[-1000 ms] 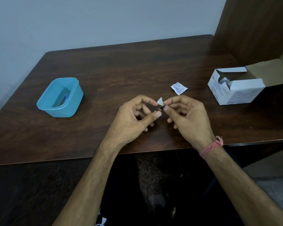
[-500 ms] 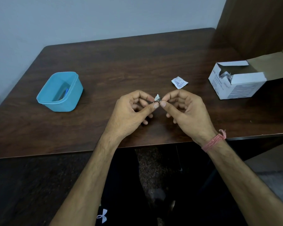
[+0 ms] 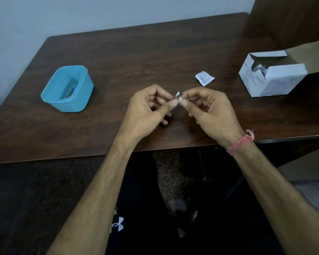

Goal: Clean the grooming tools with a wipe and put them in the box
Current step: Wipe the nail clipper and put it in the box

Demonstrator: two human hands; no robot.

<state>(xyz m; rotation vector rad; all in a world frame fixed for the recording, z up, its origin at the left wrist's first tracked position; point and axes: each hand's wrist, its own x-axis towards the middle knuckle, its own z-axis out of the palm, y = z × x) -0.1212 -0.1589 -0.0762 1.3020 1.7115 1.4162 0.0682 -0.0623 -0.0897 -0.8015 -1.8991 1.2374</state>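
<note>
Both hands, left (image 3: 147,107) and right (image 3: 210,109), pinch a small wipe (image 3: 178,95) round something tiny. The blue box (image 3: 66,89) already holds a tool; wiping appears unfinished.

Dim, even lighting is falling from above; the table (image 3: 155,57) is showing faint sheen; wide-angle distortion is bending edges.

**Legible markings**

White carton (image 3: 271,83): dark print on side panels, too blurred to read. Small sachet (image 3: 204,78) on table: fine print lines, illegible. Dark clothing at lower edge: white Under Armour logo (image 3: 119,224). No numbers readable.
</note>
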